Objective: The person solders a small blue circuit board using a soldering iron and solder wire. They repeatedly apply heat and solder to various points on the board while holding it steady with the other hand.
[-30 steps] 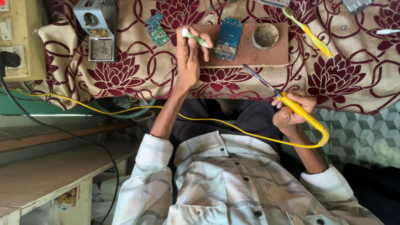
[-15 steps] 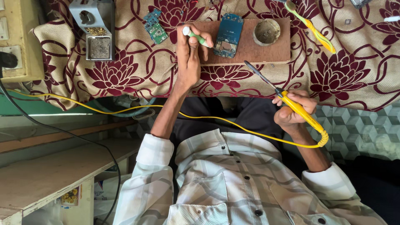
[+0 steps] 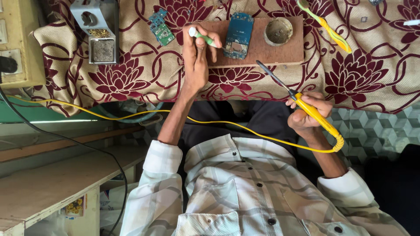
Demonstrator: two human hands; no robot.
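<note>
Along the top edge of the view much is cut off: the green and yellow toothbrush (image 3: pixel 324 25) loses its head there, and the grey soldering stand (image 3: pixel 98 30) loses its top. On the far left a beige socket box (image 3: pixel 15 43) is only half in frame. What your left hand (image 3: pixel 197 61) grips is partly hidden; you can see a thin green tool with a white tip (image 3: pixel 200 36) pinched in closed fingers, its working end tucked behind the fingers at the wooden board (image 3: pixel 262 48). The blue circuit board (image 3: pixel 238 35) lies on that wooden board just beside the fingers, with a small round tin (image 3: pixel 278 31) further right. A smaller green circuit board (image 3: pixel 159 28) lies on the flowered cloth (image 3: pixel 131 78) of the worktop. Your right hand (image 3: pixel 306 116) is closed round the yellow soldering iron (image 3: pixel 302 102), its dark tip raised just over the near edge of the wooden board, not touching the blue circuit board.

Since half a second ago, both hands keep their grips and places; the iron sits at much the same slant.

Cloth to the right of the tin is bare up to the toothbrush. The yellow cord (image 3: pixel 131 114) loops across your lap below the worktop's edge, and a wooden bench (image 3: pixel 48 201) sits low on your left
</note>
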